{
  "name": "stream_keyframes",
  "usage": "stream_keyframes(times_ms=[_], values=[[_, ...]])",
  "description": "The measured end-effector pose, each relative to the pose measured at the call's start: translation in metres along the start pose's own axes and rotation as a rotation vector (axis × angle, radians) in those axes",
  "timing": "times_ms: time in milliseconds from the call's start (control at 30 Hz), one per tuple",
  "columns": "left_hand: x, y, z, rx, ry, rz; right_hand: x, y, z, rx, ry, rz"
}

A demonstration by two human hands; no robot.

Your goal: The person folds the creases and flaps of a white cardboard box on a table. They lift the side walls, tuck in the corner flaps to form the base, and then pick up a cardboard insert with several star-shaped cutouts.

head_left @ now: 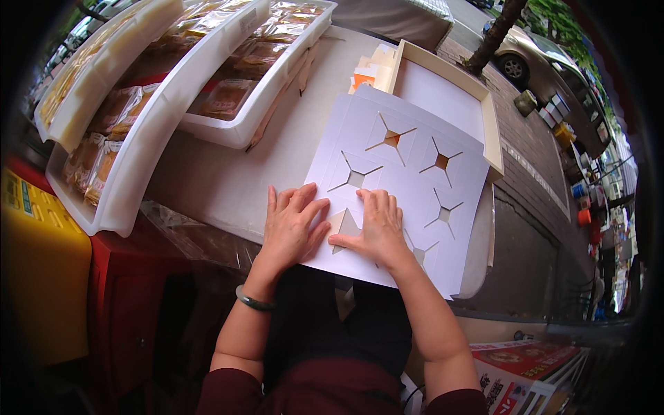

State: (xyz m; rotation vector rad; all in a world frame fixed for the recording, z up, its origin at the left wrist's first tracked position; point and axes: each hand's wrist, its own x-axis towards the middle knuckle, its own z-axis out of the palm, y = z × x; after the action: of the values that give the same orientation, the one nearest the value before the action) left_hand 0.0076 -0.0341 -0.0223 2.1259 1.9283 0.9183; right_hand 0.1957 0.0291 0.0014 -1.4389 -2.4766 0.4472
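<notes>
A white cardboard insert sheet (398, 183) with several cross-shaped cut-outs lies tilted on the table, its near edge reaching over the table's front edge. At its near left is a cut-out (344, 228) spread into a wider, diamond-shaped hole. My left hand (290, 225) rests on the sheet left of this hole, fingers apart and thumb by its edge. On the other side, my right hand (380, 232) touches the sheet, its thumb stretched across toward the hole and apart from the bent fingers. Neither hand visibly holds a loose thing.
White plastic trays (242, 128) of clear-wrapped, brownish food pieces stand at the left. Behind the sheet is a shallow cream-coloured box (492, 131). A yellow crate (45, 270) and a red stand (131, 304) are at the lower left. A parked car (553, 76) stands beyond the pavement.
</notes>
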Motion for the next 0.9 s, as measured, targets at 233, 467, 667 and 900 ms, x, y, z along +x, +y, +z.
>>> stream_keyframes(times_ms=[233,467,667,900], values=[[0.002,0.001,0.001,-0.007,0.015,-0.001,0.001,-0.001,-0.007,-0.037,-0.093,-0.002],[0.002,0.002,0.0,-0.013,0.013,-0.009,0.005,0.0,-0.015,-0.014,-0.173,0.018],[0.002,0.002,-0.001,-0.003,-0.006,-0.005,0.009,0.003,-0.014,-0.002,-0.162,0.021],[0.001,0.001,-0.001,-0.002,0.001,-0.005,0.018,0.0,-0.012,0.037,-0.067,0.098]])
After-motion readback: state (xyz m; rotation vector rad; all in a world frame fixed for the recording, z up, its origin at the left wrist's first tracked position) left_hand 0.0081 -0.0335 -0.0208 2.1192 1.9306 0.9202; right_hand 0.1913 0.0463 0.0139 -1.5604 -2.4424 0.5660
